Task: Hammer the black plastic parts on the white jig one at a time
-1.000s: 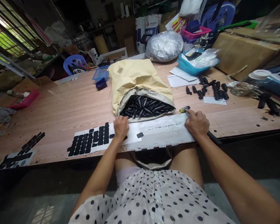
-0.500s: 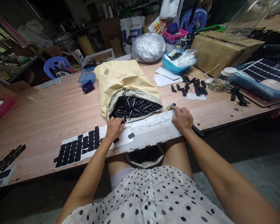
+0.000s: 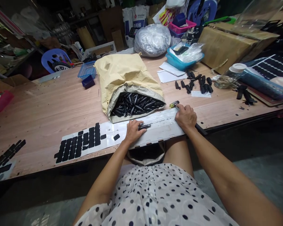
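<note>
My left hand [image 3: 133,131] is over the pale flat board [image 3: 163,133] at the table's front edge, its fingers closed on a slim black part [image 3: 145,126]. At the board's right end my right hand [image 3: 186,117] is curled round something mostly hidden by the fingers. By its fingertips lies a yellow and black handle [image 3: 174,104]; a black bar [image 3: 200,128] sticks out behind the wrist. Just beyond the board, a tan sack [image 3: 129,69] lies with its mouth towards me, full of slim black parts [image 3: 136,105]. Below the board, between my legs, hangs an open bag [image 3: 145,161].
Rows of black stickers [image 3: 79,144] on a white sheet lie to the left, with one loose black piece [image 3: 116,137]. Black fittings [image 3: 204,84] are scattered at right. Behind stand a blue basket [image 3: 185,61], a cardboard box [image 3: 233,44] and a clear plastic bag [image 3: 152,40].
My left hand has moved from the sack's mouth to the right and nearer me, over the board, with a black part now in its fingers. My right hand stays in place.
</note>
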`<state>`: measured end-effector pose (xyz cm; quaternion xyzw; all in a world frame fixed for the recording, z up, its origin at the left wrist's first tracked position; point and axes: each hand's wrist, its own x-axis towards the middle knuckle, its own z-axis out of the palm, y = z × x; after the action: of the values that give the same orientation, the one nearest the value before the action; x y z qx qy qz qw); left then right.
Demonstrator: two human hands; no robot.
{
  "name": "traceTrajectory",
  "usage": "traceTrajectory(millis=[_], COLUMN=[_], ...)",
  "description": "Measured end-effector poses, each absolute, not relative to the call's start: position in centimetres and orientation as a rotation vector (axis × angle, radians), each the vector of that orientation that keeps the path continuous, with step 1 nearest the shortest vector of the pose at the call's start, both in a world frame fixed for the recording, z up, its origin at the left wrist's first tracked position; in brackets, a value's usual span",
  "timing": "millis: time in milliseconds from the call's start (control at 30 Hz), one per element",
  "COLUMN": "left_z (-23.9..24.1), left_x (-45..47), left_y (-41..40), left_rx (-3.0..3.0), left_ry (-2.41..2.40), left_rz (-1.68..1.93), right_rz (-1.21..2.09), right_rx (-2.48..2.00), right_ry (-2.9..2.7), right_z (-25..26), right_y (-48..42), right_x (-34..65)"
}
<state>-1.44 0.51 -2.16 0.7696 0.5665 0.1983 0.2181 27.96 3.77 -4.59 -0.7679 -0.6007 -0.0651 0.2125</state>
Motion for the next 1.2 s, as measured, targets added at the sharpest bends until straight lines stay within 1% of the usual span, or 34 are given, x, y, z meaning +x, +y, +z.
traceTrajectory(millis=[133, 267, 333, 433, 500, 667, 867, 1033, 1200], left_z=[-2.8, -2.9, -2.8, -2.6, -2.6, -2.7, -2.5, -2.6, -2.7], left_x=[-1.7, -1.1, -0.9, -0.8, -0.8, -0.6, -0.3, -0.2, -0.3], left_y=[0.7, 0.9, 0.9, 1.0, 1.0, 1.1, 1.1, 1.0, 1.0], left_rx=[2.035, 1.995, 1.979, 1.956, 1.945, 1.918, 1.913, 1.896, 1.906], left_ry=[1.582, 1.59, 1.596, 1.601, 1.601, 1.595, 1.62, 1.619, 1.613], left_rz=[0.616, 0.617, 0.607, 0.6, 0.601, 0.595, 0.59, 0.621, 0.63], right_rz=[-0.077, 0.058, 0.195, 0.485, 0.577, 0.513, 0.408, 0.343, 0.399], right_rx=[-2.097, -2.019, -1.889, -1.638, -1.5, -1.379, -1.532, -1.569, -1.56], right_ry=[-1.651, -1.51, -1.497, -1.59, -1.665, -1.772, -1.924, -1.854, -1.856], right_z=[-3.9, -2.5, -1.7, -1.0, -0.8, -0.8, -1.5, -1.7, -1.7], right_y=[3.8, 2.7, 1.3, -1.2, -2.7, -4.7, -5.4, -5.6, -5.6], right_x=[28.7, 27.8, 26.1, 22.5, 20.2, 17.3, 17.1, 17.7, 18.1])
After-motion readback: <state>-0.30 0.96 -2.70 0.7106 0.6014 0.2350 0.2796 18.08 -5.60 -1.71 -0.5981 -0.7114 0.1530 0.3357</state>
